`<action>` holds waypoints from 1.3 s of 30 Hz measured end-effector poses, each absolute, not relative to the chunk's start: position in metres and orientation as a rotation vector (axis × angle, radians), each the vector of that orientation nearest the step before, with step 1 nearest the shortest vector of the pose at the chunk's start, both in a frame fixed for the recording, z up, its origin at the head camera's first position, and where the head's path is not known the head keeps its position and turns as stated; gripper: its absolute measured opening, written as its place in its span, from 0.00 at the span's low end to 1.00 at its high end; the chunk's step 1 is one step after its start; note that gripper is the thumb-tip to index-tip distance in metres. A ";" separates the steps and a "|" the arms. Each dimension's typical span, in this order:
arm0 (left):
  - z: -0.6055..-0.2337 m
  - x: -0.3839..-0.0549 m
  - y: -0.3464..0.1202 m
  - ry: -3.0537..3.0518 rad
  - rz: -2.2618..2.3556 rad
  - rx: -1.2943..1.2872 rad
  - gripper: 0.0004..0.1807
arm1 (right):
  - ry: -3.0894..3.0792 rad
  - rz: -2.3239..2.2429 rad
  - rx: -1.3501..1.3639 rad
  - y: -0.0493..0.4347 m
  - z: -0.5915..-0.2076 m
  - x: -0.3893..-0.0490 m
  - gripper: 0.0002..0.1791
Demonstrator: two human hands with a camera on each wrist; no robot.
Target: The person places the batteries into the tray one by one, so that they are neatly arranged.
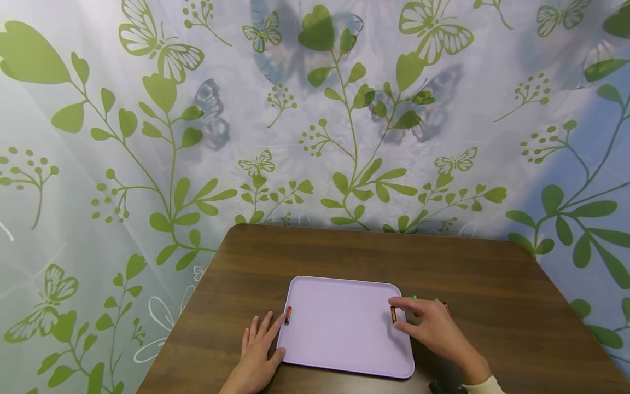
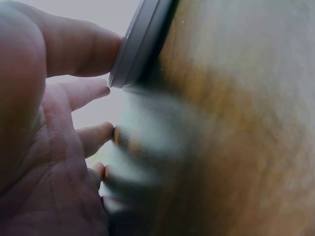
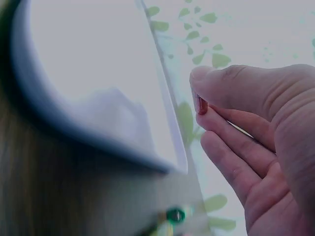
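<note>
A lilac tray (image 1: 344,328) lies on the brown table. One small red-and-black battery (image 1: 288,316) is on the tray, close to its left rim. My right hand (image 1: 433,327) pinches another battery (image 1: 393,314) between thumb and fingertips, above the tray's right side. In the right wrist view, only the copper-coloured end of this battery (image 3: 202,105) shows past the thumb. My left hand (image 1: 257,355) is at the tray's left edge with its fingers extended. Its thumb touches the rim of the tray (image 2: 139,44) in the left wrist view.
Small green-tipped and red items (image 1: 447,308) lie on the table (image 1: 482,273) right of the tray, partly hidden behind my right hand. One blurred green item (image 3: 175,215) shows in the right wrist view. A leaf-and-butterfly curtain (image 1: 295,164) hangs behind the table.
</note>
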State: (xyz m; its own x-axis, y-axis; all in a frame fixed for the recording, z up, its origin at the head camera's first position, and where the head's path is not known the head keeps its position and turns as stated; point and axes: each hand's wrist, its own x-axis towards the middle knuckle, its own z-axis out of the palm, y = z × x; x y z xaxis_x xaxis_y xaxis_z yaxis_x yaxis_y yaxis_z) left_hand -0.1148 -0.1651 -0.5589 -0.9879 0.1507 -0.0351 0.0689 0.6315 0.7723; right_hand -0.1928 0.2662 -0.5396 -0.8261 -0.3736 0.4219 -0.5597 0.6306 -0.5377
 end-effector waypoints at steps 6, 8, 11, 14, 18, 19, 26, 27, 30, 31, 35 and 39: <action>-0.561 -0.115 -0.165 2.754 1.279 0.181 0.40 | -2.580 1.032 0.812 0.241 -0.537 -0.202 0.24; -0.561 -0.115 -0.166 2.757 1.279 0.183 0.40 | -2.576 1.056 0.840 0.234 -0.536 -0.205 0.24; -0.560 -0.115 -0.166 2.756 1.281 0.185 0.40 | -2.599 1.095 0.860 0.224 -0.533 -0.208 0.24; -0.559 -0.114 -0.165 2.761 1.282 0.196 0.40 | -2.628 1.123 0.875 0.214 -0.529 -0.212 0.24; -0.557 -0.114 -0.165 2.770 1.276 0.205 0.40 | -2.630 1.145 0.896 0.200 -0.526 -0.218 0.24; -0.557 -0.114 -0.165 2.772 1.273 0.205 0.40 | -2.626 1.153 0.904 0.197 -0.526 -0.220 0.24; -0.556 -0.113 -0.165 2.771 1.282 0.203 0.39 | -2.614 1.229 0.955 0.175 -0.526 -0.226 0.24; -0.556 -0.113 -0.165 2.770 1.284 0.202 0.39 | -2.612 1.242 0.962 0.172 -0.526 -0.227 0.24; -0.556 -0.112 -0.165 2.769 1.289 0.202 0.40 | -2.601 1.267 0.988 0.163 -0.526 -0.229 0.24; -0.556 -0.112 -0.165 2.768 1.291 0.203 0.40 | -2.596 1.270 0.998 0.160 -0.526 -0.230 0.24; -0.556 -0.112 -0.165 2.758 1.300 0.202 0.39 | -2.587 1.280 1.017 0.146 -0.526 -0.232 0.24; -0.555 -0.112 -0.164 2.763 1.300 0.205 0.39 | -2.582 1.315 1.046 0.132 -0.527 -0.233 0.24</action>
